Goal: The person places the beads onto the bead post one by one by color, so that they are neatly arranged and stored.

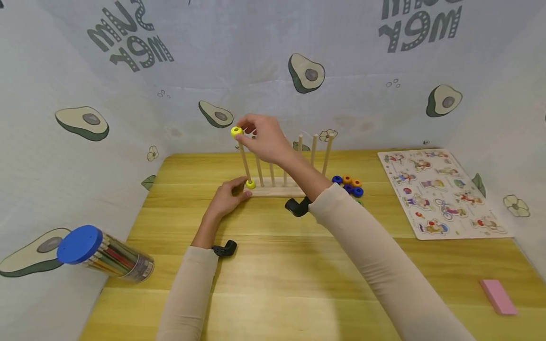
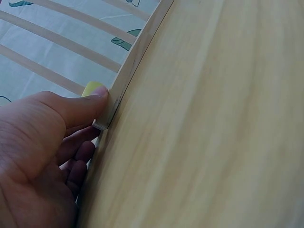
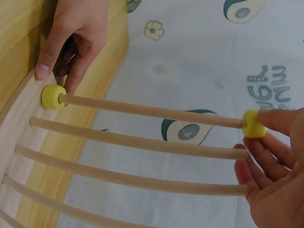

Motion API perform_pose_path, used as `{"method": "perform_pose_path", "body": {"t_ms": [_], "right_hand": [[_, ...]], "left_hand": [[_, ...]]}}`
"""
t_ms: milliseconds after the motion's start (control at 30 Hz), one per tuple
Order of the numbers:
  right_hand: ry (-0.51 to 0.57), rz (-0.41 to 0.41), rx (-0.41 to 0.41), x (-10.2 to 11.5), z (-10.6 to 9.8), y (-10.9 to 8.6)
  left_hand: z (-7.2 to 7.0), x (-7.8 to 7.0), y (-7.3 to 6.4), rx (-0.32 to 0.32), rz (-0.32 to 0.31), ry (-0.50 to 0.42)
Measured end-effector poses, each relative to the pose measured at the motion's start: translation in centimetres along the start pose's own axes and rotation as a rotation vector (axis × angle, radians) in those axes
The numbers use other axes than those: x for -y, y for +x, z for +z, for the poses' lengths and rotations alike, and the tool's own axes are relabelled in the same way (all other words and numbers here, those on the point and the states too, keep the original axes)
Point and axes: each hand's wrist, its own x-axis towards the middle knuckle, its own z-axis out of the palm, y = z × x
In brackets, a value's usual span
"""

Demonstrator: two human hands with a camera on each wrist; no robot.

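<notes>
A wooden peg rack [image 1: 273,190] with several upright rods stands at the back of the table. My right hand [image 1: 266,139] pinches a yellow bead [image 3: 254,124] between thumb and fingers at the tip of the leftmost rod [image 3: 152,110]. In the right wrist view the rod's end meets this bead. Another yellow bead [image 3: 53,97] sits at the foot of the same rod, against the base. My left hand [image 1: 226,198] grips the left end of the base, its thumb [image 2: 85,107] on the near side and fingers round the end.
Blue beads [image 1: 358,192] and orange beads [image 1: 356,183] lie right of the rack, a green one partly hidden by the right sleeve. A picture puzzle board [image 1: 443,192] and pink block [image 1: 498,297] are at right. A blue-lidded pencil tub [image 1: 106,253] is at left.
</notes>
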Motion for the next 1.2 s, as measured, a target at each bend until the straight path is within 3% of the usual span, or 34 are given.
{"method": "perform_pose_path", "body": {"t_ms": [533,800,933,1200], "right_hand": [[-0.044,0.045,0.039,-0.9,0.1,-0.2],[-0.03,0.012,0.021,-1.1,-0.7,-1.1],[-0.038,0.01,-0.018,-1.2,-1.7,-2.3],[-0.039,-0.045,-0.186,-2.5,-4.7,-6.1]], "left_hand": [[0.1,-0.1,0.1,0.0,0.002,0.006],[0.2,0.1,0.1,-0.007,-0.011,0.006],[0.1,0.1,-0.1,-0.005,-0.023,-0.001],[0.1,-0.1,-0.1,-0.006,-0.03,0.012]]}}
